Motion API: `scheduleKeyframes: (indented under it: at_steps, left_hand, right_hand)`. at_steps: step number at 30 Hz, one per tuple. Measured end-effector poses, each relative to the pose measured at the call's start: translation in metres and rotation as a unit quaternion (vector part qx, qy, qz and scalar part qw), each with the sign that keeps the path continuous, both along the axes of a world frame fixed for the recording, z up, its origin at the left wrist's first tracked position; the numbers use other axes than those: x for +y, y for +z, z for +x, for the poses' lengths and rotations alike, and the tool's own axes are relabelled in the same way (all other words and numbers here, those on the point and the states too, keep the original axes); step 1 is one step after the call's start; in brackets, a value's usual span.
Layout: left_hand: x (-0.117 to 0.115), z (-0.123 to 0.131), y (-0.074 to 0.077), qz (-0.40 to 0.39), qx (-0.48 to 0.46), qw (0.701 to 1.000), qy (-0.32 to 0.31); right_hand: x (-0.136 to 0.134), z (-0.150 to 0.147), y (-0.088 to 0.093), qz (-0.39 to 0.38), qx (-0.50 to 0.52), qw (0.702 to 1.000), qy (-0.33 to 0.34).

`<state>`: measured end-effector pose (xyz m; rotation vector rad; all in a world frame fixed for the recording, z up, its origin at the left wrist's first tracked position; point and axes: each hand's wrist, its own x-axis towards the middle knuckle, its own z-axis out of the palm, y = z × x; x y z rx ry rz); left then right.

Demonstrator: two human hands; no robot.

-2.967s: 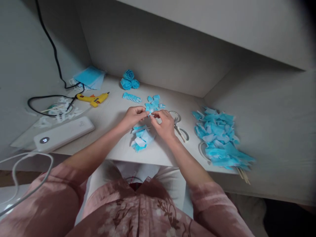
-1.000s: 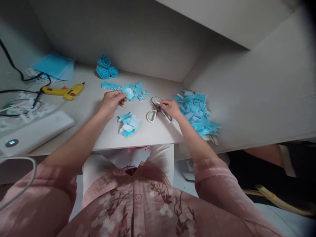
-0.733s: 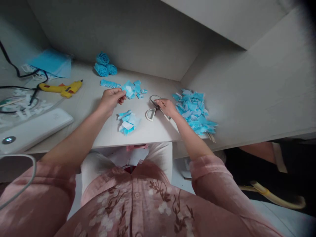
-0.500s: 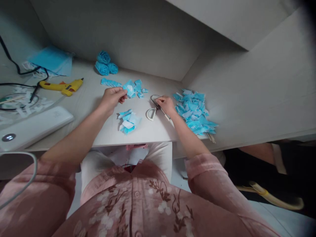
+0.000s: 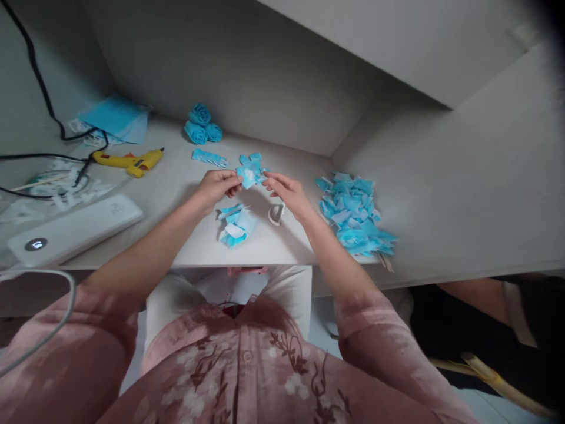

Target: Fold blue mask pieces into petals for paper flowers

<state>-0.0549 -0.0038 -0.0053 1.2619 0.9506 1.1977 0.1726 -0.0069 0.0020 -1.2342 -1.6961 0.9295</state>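
Left side of table (image 5: 198,247): mask stack (image 5: 112,118) in back-left corner, yellow glue gun (image 5: 136,162) in front of it, power bank (image 5: 83,227) by the near edge. Three blue rosettes (image 5: 198,123) toward the back edge, pleated blue strip (image 5: 209,158) in front of them. Left hand (image 5: 214,189): thumb and index pinching the left side of the blue piece (image 5: 245,181), white patch on it; piece sits mid-table, in front of the loose scraps (image 5: 252,159). Blue-white cluster (image 5: 235,227) lies closer to the near edge. Right hand (image 5: 289,193): thumb and index narrow, tips at the piece's right side; can't tell if they grip anything. Change: right hand was over the scissors (image 5: 274,217) half a second ago, now it's at the piece. My read: work is back to two hands on the piece, scissors idle, partly hidden. Right: blue pile (image 5: 353,212), sticks (image 5: 387,262) poking past near edge
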Motion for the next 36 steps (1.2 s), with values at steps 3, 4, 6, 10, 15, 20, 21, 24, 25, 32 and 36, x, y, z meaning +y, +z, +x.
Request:
scheduleKeyframes:
  at_steps: [3,4,6,10,15,20,21,24,25,32,36]
  left_hand:
    - [0.003,-0.001,-0.004,0.006,0.006,1.000,-0.018]
    - [0.003,-0.001,-0.005,0.009,0.009,1.000,-0.023]
    - [0.005,-0.001,-0.007,0.011,0.013,0.999,-0.033]
    - [0.005,-0.001,-0.008,0.001,0.013,0.998,-0.054]
    - [0.006,-0.002,-0.007,-0.032,-0.025,0.999,-0.027]
    - [0.008,-0.002,-0.008,-0.043,-0.039,0.998,-0.024]
    - [0.008,-0.002,-0.009,-0.037,-0.032,0.998,-0.029]
    - [0.007,-0.001,-0.011,-0.019,-0.014,0.999,-0.036]
    - [0.007,-0.001,-0.011,-0.015,-0.013,0.999,-0.033]
    - [0.006,-0.001,-0.007,-0.012,-0.047,0.999,0.011]
    - [0.005,0.000,-0.006,-0.004,-0.032,0.999,0.011]
  right_hand:
    - [0.000,-0.019,0.000,-0.056,0.066,0.996,0.037]
    - [0.002,-0.023,-0.002,-0.066,0.080,0.994,0.041]
    - [0.008,-0.027,-0.006,-0.078,0.104,0.991,0.043]
    - [0.021,-0.029,-0.010,-0.053,0.126,0.989,0.050]
    - [0.030,-0.028,-0.008,0.004,0.115,0.992,0.056]
    - [0.033,-0.031,-0.006,0.043,0.106,0.992,0.045]
    - [0.033,-0.032,-0.006,0.043,0.108,0.992,0.046]
    - [0.033,-0.037,-0.005,0.045,0.117,0.991,0.055]
    - [0.034,-0.039,-0.005,0.046,0.119,0.990,0.056]
    - [0.036,-0.044,-0.019,0.012,0.163,0.986,0.037]
    - [0.032,-0.039,-0.027,-0.017,0.192,0.981,0.024]
